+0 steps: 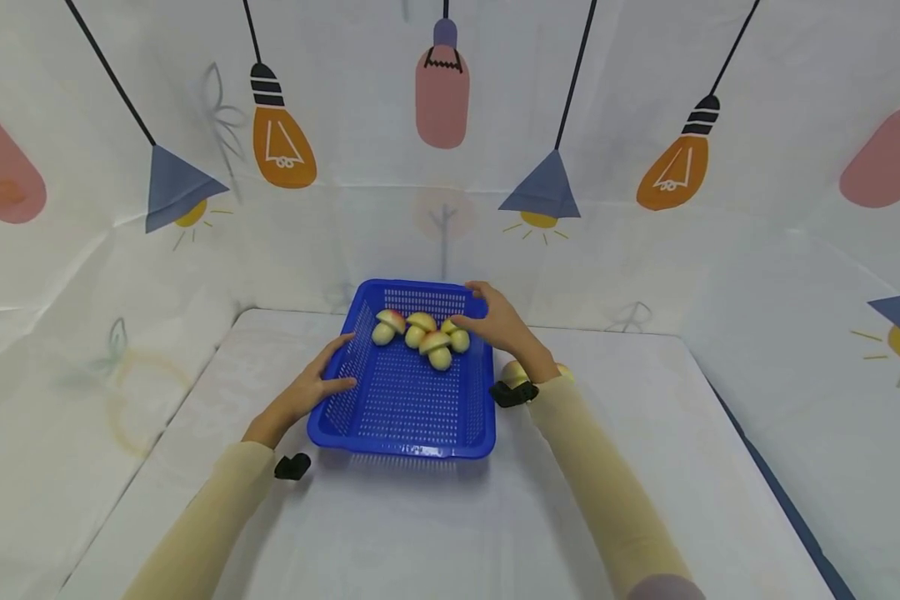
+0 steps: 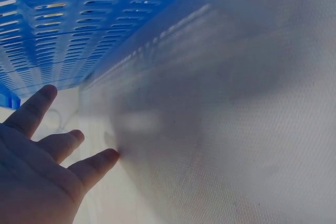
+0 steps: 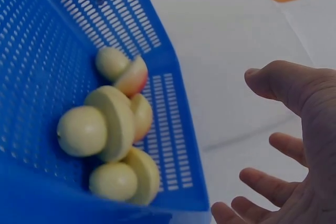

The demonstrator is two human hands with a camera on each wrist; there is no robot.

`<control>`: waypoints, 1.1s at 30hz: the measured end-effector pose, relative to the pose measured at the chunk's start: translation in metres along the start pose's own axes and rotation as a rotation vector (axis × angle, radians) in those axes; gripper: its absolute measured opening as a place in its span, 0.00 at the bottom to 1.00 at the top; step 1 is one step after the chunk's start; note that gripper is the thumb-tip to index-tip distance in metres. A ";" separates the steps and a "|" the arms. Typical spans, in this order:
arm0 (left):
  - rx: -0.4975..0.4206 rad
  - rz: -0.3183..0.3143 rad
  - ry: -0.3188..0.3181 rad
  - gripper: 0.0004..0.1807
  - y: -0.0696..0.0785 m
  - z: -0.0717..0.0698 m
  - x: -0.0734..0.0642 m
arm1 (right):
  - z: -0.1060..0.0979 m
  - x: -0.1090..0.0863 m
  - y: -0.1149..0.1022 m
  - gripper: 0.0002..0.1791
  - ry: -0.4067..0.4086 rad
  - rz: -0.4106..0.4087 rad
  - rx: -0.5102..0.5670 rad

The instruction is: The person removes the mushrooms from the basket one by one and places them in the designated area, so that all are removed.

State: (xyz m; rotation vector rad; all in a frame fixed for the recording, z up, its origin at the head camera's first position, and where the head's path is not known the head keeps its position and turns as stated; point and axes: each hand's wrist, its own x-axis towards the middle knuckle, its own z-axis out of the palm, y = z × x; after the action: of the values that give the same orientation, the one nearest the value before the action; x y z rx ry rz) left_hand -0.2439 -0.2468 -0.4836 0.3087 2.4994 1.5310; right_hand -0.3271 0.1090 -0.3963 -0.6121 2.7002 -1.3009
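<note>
A blue slotted plastic basket (image 1: pixel 401 408) stands on the white-covered table. Several toy mushrooms (image 1: pixel 438 358), pale yellow with some red on the caps, lie in its far part; the right wrist view shows these mushrooms (image 3: pixel 84 129) grouped against the wall. My left hand (image 1: pixel 307 392) is at the basket's left side, thumb and fingers spread around the rim; in the left wrist view its straight fingers (image 2: pixel 31 111) lie beside the outer wall. At the far right corner is my right hand (image 1: pixel 502 321), thumb and fingers apart; the right wrist view shows a gap between this hand (image 3: pixel 294 150) and the basket.
More yellow mushrooms (image 1: pixel 515 372) lie on the table right of the basket, partly hidden by my right wrist. Behind the table (image 1: pixel 615 417) hangs a white cloth (image 1: pixel 360 225) printed with lamps and bulbs. Black straps (image 1: pixel 292 467) show at my wrists.
</note>
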 end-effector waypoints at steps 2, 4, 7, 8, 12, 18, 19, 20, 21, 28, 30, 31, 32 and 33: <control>0.000 -0.003 0.001 0.46 0.000 0.000 -0.001 | 0.007 0.002 -0.004 0.42 -0.013 -0.013 0.012; -0.001 -0.006 0.002 0.45 -0.001 0.000 -0.001 | 0.016 0.005 -0.006 0.42 -0.026 -0.026 0.016; -0.007 -0.010 0.003 0.45 -0.002 0.001 -0.002 | 0.030 0.009 -0.007 0.42 -0.042 -0.040 0.007; -0.009 -0.012 0.002 0.45 -0.002 0.001 -0.002 | 0.034 0.011 -0.007 0.42 -0.048 -0.041 0.001; -0.016 -0.010 -0.007 0.45 -0.001 0.001 -0.001 | 0.047 0.014 -0.005 0.42 -0.087 -0.034 0.024; -0.022 -0.008 -0.011 0.45 -0.001 0.002 -0.001 | 0.056 0.017 -0.004 0.40 -0.126 -0.024 0.056; -0.026 -0.009 -0.010 0.45 -0.001 0.002 -0.001 | 0.056 0.017 -0.003 0.40 -0.126 -0.019 0.054; -0.024 -0.007 -0.009 0.45 -0.001 0.002 0.000 | 0.057 0.018 -0.001 0.40 -0.125 -0.015 0.045; -0.024 -0.007 -0.008 0.45 -0.001 0.002 0.000 | 0.058 0.019 0.000 0.40 -0.127 -0.011 0.034; -0.013 -0.003 -0.003 0.45 0.001 0.002 0.001 | 0.065 0.025 0.008 0.39 -0.168 0.027 -0.010; -0.016 -0.005 -0.005 0.45 0.002 0.002 0.001 | 0.068 0.027 0.010 0.39 -0.198 0.029 0.003; -0.020 -0.008 -0.002 0.45 0.002 0.002 0.000 | 0.069 0.027 0.009 0.39 -0.220 0.029 0.006; -0.022 -0.009 -0.001 0.46 0.003 0.002 0.000 | 0.070 0.027 0.009 0.38 -0.243 0.025 0.000; -0.025 -0.010 -0.001 0.46 0.003 0.002 0.000 | 0.072 0.028 0.010 0.38 -0.268 0.020 -0.011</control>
State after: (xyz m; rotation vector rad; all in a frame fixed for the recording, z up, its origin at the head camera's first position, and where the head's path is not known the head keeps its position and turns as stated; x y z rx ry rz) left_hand -0.2427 -0.2439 -0.4816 0.2924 2.4753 1.5571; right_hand -0.3379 0.0511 -0.4467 -0.7026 2.4908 -1.1108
